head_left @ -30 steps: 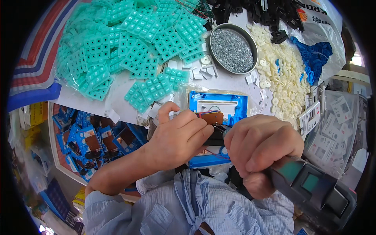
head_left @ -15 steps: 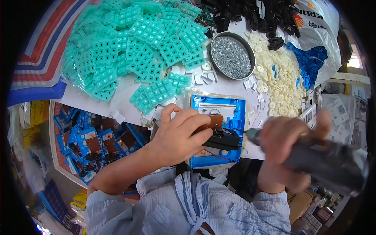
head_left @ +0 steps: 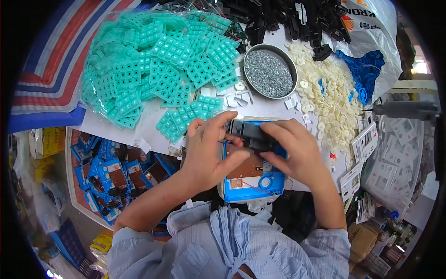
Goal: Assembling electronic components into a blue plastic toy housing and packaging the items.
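My left hand [head_left: 204, 151] and my right hand [head_left: 299, 151] are closed on a black plastic part [head_left: 252, 135] from its two sides. The part is over the upper half of an open blue plastic casing [head_left: 253, 194], tilted, and my fingers hide some of its edges. A brown circuit board [head_left: 246, 165] with thin red wires shows inside the casing below it. Whether the black part touches the casing, I cannot tell. A dark, long tool like a power screwdriver [head_left: 404, 109] appears at the right, away from both hands.
Green rubber keypads [head_left: 172, 51] are heaped at the far left. A round metal tin [head_left: 292, 65] holds small screws, beside a pile of cream discs [head_left: 325, 88]. Black parts [head_left: 278, 18] lie at the back. A bin [head_left: 74, 186] of blue assemblies stands at the left.
My right hand has let go of the power screwdriver, which is now farther off at the right. It has joined my left hand on the black part, which has moved up the casing.
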`<state>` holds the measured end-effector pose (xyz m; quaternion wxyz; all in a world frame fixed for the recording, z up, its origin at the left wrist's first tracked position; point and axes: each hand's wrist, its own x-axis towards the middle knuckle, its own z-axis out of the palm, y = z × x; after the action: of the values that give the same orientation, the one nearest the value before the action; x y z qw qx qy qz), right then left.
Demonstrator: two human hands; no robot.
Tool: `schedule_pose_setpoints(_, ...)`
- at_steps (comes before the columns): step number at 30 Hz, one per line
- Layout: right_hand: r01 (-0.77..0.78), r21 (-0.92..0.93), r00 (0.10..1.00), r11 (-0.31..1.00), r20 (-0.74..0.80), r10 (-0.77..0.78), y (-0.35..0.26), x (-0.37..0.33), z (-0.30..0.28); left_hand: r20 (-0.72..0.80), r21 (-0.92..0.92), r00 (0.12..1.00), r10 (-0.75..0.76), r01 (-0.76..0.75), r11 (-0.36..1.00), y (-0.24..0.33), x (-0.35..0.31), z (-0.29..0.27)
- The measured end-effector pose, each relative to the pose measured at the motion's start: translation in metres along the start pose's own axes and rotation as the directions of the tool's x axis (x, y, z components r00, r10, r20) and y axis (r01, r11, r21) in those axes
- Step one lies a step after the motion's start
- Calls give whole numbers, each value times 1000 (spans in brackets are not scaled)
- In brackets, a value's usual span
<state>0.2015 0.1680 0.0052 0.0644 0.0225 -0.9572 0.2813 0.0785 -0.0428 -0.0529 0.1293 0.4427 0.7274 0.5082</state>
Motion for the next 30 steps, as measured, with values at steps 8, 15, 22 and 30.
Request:
schedule_pose_setpoints(8,-136,280,975,950,208,78,23,22,-32,25,250,980,199,-199,948,0,-22,5)
schedule_pose_setpoints(15,-253,311,941,916,299,158,25,19,-26,26,315,966,256,-251,915,0,-20,9)
schedule_pose_setpoints(22,-255,172,963,951,129,235,7,18,-26,70,388,975,210,-221,895,8,-11,11)
schedule_pose_setpoints(30,164,-107,977,981,-122,-177,33,-5,16,74,387,976,203,-216,896,12,-13,13)
